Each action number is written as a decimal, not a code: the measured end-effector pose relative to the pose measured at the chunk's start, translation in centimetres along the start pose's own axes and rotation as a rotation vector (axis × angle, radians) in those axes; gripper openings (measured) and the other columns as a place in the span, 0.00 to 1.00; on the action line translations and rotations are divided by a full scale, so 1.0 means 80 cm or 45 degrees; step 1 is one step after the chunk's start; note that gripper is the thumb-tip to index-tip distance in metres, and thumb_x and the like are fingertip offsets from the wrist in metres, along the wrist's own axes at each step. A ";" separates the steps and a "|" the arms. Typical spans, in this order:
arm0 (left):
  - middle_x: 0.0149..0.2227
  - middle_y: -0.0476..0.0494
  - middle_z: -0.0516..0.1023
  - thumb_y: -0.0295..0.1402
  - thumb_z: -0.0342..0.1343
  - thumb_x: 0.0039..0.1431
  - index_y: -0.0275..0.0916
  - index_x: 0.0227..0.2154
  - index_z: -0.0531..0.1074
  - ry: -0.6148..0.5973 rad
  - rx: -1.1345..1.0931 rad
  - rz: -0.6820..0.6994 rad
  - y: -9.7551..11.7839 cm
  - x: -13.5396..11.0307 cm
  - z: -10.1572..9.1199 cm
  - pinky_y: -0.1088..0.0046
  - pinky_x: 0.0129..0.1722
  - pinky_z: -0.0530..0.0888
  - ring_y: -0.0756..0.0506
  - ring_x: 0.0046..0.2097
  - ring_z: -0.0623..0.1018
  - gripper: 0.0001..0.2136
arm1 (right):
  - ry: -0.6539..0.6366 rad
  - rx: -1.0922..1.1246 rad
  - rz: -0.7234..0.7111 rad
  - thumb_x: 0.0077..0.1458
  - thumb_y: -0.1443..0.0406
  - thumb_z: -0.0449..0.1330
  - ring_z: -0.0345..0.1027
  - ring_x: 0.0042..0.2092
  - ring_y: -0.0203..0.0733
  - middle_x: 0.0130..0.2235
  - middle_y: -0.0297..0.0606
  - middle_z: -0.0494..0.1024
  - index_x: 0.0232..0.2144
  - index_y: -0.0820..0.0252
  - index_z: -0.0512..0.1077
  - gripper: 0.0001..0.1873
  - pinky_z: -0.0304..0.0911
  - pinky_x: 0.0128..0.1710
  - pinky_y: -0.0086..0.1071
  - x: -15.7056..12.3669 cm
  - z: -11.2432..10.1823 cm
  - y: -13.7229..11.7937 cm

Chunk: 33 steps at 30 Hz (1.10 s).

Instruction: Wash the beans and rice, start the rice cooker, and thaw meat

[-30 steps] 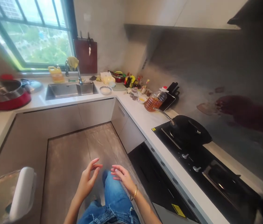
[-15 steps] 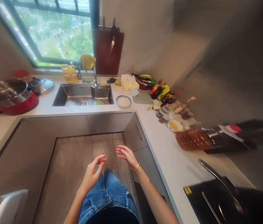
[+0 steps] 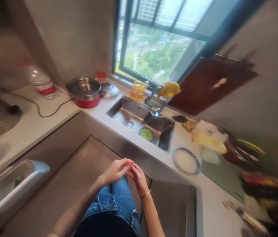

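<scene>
My left hand point(image 3: 115, 171) and my right hand point(image 3: 139, 177) are together in front of me, above my jeans, fingertips touching each other. Nothing shows in either hand. The left fingers curl loosely toward the right ones. A gold bangle sits on my right wrist. Beyond the hands lies the steel sink point(image 3: 141, 120) in the white counter point(image 3: 210, 204), with a green strainer point(image 3: 146, 134) in its right basin.
A red pot with a steel lid point(image 3: 86, 92) stands left of the sink. A yellow bottle point(image 3: 138, 91) and a yellow cloth on the tap point(image 3: 169, 89) are at the window. A blue-rimmed plate point(image 3: 186, 160) and blurred bowls and bottles fill the counter on the right.
The view has swung left, from the stove to the sink and window. My hands have come together and now touch at the fingertips.
</scene>
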<state>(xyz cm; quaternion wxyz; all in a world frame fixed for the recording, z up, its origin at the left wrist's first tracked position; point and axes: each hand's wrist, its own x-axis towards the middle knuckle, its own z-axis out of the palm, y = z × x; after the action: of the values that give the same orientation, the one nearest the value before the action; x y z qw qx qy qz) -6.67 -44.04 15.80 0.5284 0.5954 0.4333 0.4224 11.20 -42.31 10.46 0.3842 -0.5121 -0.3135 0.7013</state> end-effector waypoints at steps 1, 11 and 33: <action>0.50 0.38 0.81 0.35 0.50 0.65 0.36 0.50 0.74 0.077 -0.010 -0.003 0.004 0.008 -0.015 0.67 0.54 0.73 0.43 0.51 0.79 0.16 | -0.038 -0.025 0.038 0.38 0.52 0.74 0.76 0.45 0.45 0.44 0.40 0.82 0.38 0.55 0.80 0.24 0.71 0.44 0.36 0.019 0.013 -0.005; 0.46 0.42 0.82 0.34 0.50 0.65 0.38 0.48 0.76 0.845 -0.175 -0.087 -0.031 0.033 -0.206 0.68 0.51 0.74 0.44 0.49 0.80 0.14 | -0.668 -0.431 0.225 0.43 0.50 0.72 0.75 0.48 0.49 0.46 0.43 0.81 0.40 0.55 0.79 0.24 0.69 0.50 0.42 0.242 0.222 -0.039; 0.63 0.22 0.64 0.30 0.62 0.52 0.27 0.67 0.46 2.682 0.283 -0.915 -0.102 -0.384 -0.912 0.60 0.63 0.64 0.36 0.64 0.68 0.43 | -1.062 -1.084 0.205 0.44 0.46 0.66 0.56 0.65 0.53 0.66 0.53 0.60 0.67 0.58 0.51 0.54 0.58 0.59 0.50 0.358 1.061 0.153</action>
<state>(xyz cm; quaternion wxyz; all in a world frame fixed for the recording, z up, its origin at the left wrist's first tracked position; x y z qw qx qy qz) -85.56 -53.86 12.47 -0.0673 -0.1756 0.8468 0.4976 -78.07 -27.83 10.22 -0.0644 -0.3248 -0.6514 0.6827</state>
